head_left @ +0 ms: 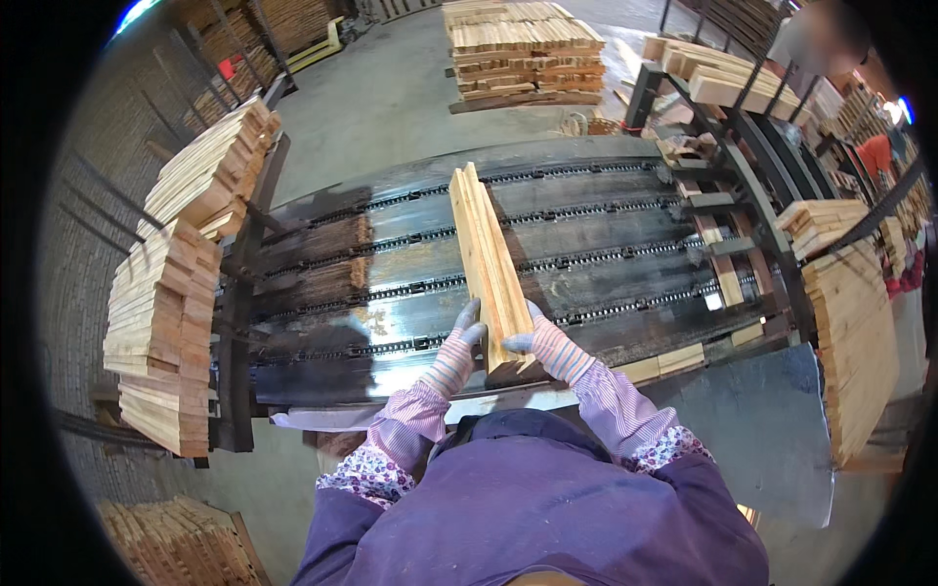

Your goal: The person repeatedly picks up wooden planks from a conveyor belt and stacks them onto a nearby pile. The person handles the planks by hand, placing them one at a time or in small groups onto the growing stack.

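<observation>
Both gloved hands, left (459, 342) and right (545, 344), clamp the boards (486, 256) above the conveyor (606, 244); squeezing evenly should keep edges flush.

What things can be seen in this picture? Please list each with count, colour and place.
wooden boards: small bundle, pale yellow, held over the conveyor
chain conveyor: one, dark metal, in front of the person
left board stacks: several, pale, on a rack at left
right board stacks: several, pale, on racks at right
far pallet stack: one, pale, on the concrete floor beyond
left hand: gloved, pink and grey, on the bundle's left side
right hand: gloved, same colours, on its right side
</observation>
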`<action>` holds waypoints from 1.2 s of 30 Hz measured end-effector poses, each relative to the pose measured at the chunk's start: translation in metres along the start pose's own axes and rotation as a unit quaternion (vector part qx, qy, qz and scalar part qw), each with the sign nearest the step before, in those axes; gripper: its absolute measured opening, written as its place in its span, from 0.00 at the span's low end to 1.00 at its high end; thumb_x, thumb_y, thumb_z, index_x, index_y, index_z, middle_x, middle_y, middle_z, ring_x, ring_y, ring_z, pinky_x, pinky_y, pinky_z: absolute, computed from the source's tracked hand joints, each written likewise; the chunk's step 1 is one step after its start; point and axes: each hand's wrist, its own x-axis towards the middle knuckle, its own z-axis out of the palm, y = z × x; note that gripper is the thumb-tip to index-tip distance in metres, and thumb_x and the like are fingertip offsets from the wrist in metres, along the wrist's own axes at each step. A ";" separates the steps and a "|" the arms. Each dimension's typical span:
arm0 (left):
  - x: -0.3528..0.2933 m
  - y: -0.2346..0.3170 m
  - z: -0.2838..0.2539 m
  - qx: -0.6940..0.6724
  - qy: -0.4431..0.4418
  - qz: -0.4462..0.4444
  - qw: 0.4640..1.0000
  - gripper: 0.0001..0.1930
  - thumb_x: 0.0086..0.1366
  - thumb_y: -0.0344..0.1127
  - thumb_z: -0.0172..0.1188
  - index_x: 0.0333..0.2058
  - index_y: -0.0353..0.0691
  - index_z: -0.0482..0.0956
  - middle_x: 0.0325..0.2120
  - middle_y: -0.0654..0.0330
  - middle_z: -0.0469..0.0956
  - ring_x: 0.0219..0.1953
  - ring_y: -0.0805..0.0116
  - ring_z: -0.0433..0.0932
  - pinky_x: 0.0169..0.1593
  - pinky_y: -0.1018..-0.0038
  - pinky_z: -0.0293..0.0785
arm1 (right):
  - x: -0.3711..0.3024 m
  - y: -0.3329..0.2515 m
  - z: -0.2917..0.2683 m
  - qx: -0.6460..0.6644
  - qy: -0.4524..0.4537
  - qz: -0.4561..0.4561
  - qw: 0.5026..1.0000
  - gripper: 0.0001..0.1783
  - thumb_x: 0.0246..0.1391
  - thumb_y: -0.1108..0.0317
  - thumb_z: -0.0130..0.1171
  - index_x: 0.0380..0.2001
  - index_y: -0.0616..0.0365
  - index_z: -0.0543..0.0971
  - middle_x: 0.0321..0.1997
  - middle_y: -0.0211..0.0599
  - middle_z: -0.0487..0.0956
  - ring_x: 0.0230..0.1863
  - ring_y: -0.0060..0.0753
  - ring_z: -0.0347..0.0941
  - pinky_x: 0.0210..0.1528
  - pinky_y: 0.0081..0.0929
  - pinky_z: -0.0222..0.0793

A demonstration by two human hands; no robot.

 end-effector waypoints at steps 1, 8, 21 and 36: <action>-0.002 0.001 0.001 0.015 -0.002 0.031 0.999 0.43 0.70 0.45 0.64 0.77 0.62 0.49 0.69 0.49 0.63 0.70 0.47 0.65 0.64 0.44 0.72 | 0.000 -0.005 0.002 0.036 -0.008 0.004 0.999 0.54 0.42 0.73 0.78 0.72 0.58 0.61 0.64 0.41 0.76 0.64 0.39 0.72 0.66 0.36 0.71; -0.037 0.029 0.002 -0.147 -0.040 -0.025 0.988 0.37 0.62 0.47 0.72 0.65 0.32 0.71 0.54 0.49 0.81 0.55 0.57 0.83 0.61 0.61 0.80 | -0.016 -0.036 0.032 0.190 -0.109 0.027 0.975 0.48 0.49 0.71 0.73 0.73 0.58 0.62 0.62 0.40 0.77 0.63 0.37 0.74 0.65 0.35 0.71; -0.271 0.202 -0.016 0.151 0.324 0.483 0.800 0.45 0.53 0.32 0.77 0.68 0.34 0.65 0.56 0.54 0.78 0.56 0.65 0.78 0.58 0.67 0.79 | 0.005 -0.061 -0.014 -0.021 -0.085 0.033 0.996 0.45 0.46 0.66 0.70 0.70 0.50 0.67 0.51 0.27 0.77 0.47 0.23 0.75 0.44 0.22 0.77; -0.403 0.310 -0.126 0.277 0.730 0.183 0.598 0.37 0.64 0.64 0.65 0.55 0.33 0.82 0.50 0.49 0.84 0.55 0.55 0.81 0.58 0.64 0.75 | -0.016 -0.097 -0.062 0.002 -0.120 0.019 0.993 0.47 0.44 0.65 0.72 0.71 0.48 0.68 0.46 0.22 0.77 0.42 0.19 0.76 0.38 0.17 0.77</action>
